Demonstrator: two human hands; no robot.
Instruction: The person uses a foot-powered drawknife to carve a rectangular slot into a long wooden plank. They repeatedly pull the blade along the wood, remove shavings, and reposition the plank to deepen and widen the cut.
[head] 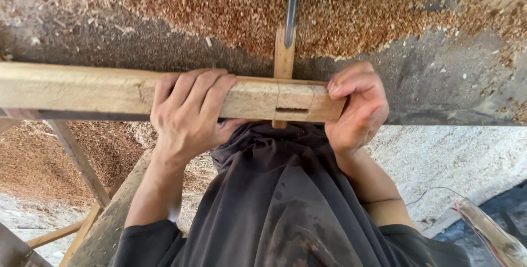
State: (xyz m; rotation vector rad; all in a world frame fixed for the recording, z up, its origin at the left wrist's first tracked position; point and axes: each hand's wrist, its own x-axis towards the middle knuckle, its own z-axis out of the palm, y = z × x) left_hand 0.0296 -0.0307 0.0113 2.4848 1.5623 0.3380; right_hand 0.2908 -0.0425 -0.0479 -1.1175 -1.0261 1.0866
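Observation:
A long pale wooden beam (pixel 82 92) lies across the view, held level above my lap. My left hand (pixel 186 114) wraps over its top near the middle, fingers curled down the far side. At the beam's right end my right hand (pixel 358 107) grips the end, just beside a cut joint notch (pixel 294 102). A narrow wooden piece (pixel 284 58) stands up behind the notch, with a dark metal bit (pixel 291 9) coming down onto it.
Sawdust and wood shavings (pixel 236 9) cover the grey machine table beyond the beam. Wooden frame legs (pixel 79 160) slant at lower left over more sawdust. A red wire and a wooden stick (pixel 488 231) lie at lower right.

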